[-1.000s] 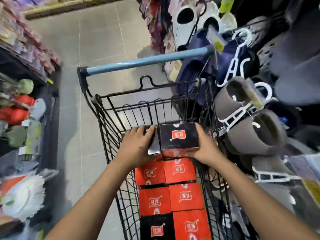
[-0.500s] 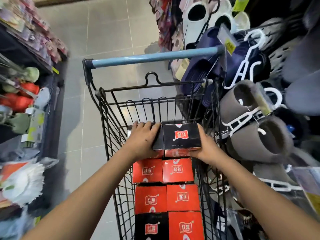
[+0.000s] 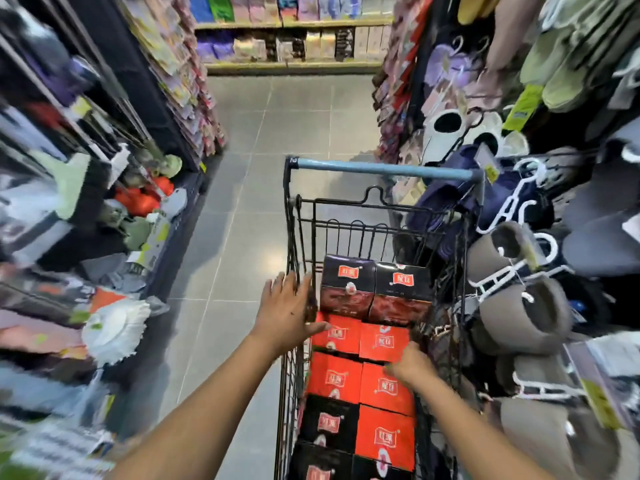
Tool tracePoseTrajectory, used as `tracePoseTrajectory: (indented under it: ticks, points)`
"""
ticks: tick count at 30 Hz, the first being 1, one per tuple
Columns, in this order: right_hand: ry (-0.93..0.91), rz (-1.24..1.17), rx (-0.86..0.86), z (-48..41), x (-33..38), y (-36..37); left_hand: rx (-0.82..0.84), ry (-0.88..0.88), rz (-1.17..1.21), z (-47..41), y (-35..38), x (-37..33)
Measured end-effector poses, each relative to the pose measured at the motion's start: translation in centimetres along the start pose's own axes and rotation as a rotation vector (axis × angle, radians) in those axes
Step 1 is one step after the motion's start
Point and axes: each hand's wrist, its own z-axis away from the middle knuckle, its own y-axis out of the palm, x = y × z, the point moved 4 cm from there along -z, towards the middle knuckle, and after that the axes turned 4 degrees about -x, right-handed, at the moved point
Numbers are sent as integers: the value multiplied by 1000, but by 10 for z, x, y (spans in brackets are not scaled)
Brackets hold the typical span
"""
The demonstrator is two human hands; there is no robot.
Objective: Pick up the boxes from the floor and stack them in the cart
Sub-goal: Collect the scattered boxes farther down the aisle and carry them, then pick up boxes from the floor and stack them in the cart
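Fingers (image 3: 278, 285) of your left hand (image 3: 285, 315) are straight and fanned wide, holding nothing. The hand is at the left rim of the cart (image 3: 292, 237), thumb over the nearest red box. Your right hand (image 3: 414, 367) sits low on the right column of boxes, but it is smeared by blur, so whether its fingers clasp anything cannot be told.

Biggest first: grey tiled floor (image 3: 277, 116) runs up the aisle, with a rack of grey slippers (image 3: 519, 306) pressed against the cart's right side. The cart is black wire with a blue handle (image 3: 381, 169) at the far end.

Inside, the boxes lie in two columns. On top at the far end, two black boxes (image 3: 348, 275) sit side by side, touching. Below them you can count five red boxes (image 3: 334, 377): two in the left column, three in the right. Nearer you in the left column come two more dark boxes (image 3: 327, 422), the last cut off by the frame edge.

Every box carries a small red label (image 3: 401, 279) with white characters, too soft to read.
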Motion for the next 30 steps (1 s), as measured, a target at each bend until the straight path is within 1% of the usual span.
tracePoseTrajectory:
  ticks: [4,7,9,12,16,18,21,25,30]
  points:
    - [-207,175,62,64,46,45,-87,-202,53,96,-5,72]
    - [-455,292,83,110,91,82,-116,-410,95,185,-11,130]
    - [-606,379,51,149,123,108,-161,-517,80,251,-23,164]
    - [-709,458,-57,233,162,144,-248,-671,56,361,-36,208]
    - [-903,590,-30,353,193,218,-337,-895,99,520,-28,240]
    - [-1012,670,-25,403,200,261,-344,-1013,123,597,-19,247]
    - [-1169,759,25,471,197,324,-295,-1209,135,709,-9,239]
    - [-1341,923,104,548,183,398,-431,-1447,189,842,10,212]
    - [-1523,1127,134,632,157,475,-427,-1780,221,971,52,158]
